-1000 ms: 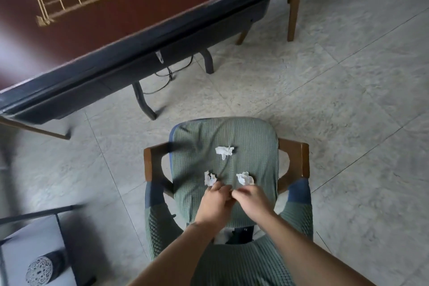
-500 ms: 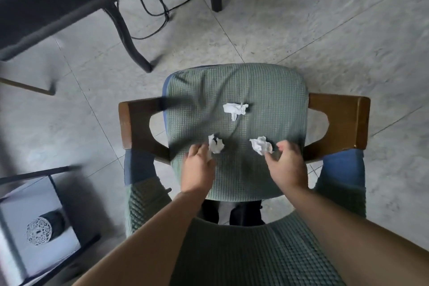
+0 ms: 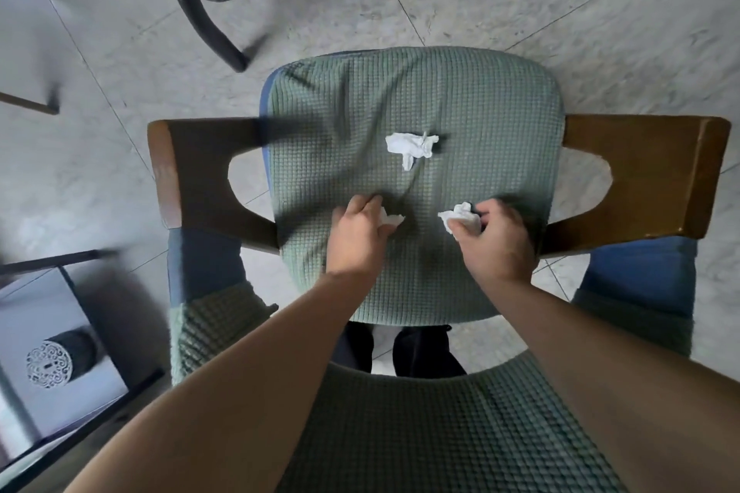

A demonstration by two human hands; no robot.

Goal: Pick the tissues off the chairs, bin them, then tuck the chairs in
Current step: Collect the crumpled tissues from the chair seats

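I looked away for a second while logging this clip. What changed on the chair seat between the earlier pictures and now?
The hands parted from the middle and each went to a wad: the left hand now grips the left tissue, and the right hand pinches the right tissue. The far tissue lies untouched on the green seat, as before.
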